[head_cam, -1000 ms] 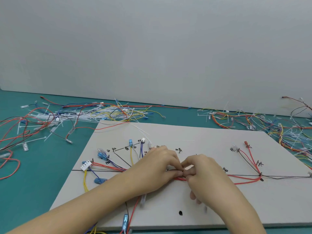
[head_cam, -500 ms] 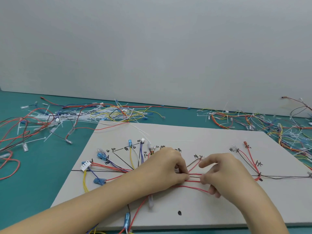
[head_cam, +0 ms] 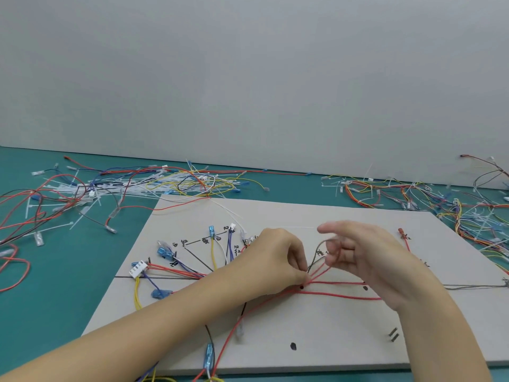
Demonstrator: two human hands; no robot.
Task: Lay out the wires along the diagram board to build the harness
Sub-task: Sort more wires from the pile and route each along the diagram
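Note:
The grey diagram board [head_cam: 275, 216] lies on the teal table, marked with black lines and labels. Red, yellow, purple and white wires fan out over its left part from a white connector [head_cam: 138, 268] and blue terminals [head_cam: 165, 252]. My left hand [head_cam: 278, 260] pinches the wire bundle against the board at the junction. From that pinch, red wires [head_cam: 338, 283] run right under my right hand [head_cam: 366, 260]. That hand is raised and blurred, its lower fingers curled round a red and a brown wire that rise from the junction.
Loose wires and white cable ties are heaped on the table at the back left [head_cam: 110, 188]. Another tangle [head_cam: 413, 194] lies at the back right. A red-tipped wire [head_cam: 401, 232] sits on the board's right part. A blue terminal [head_cam: 208, 359] hangs near the front edge.
My right hand has moved right, away from the left hand, and lifted, drawing a red and a brown wire up from the junction. My left hand has kept its pinch.

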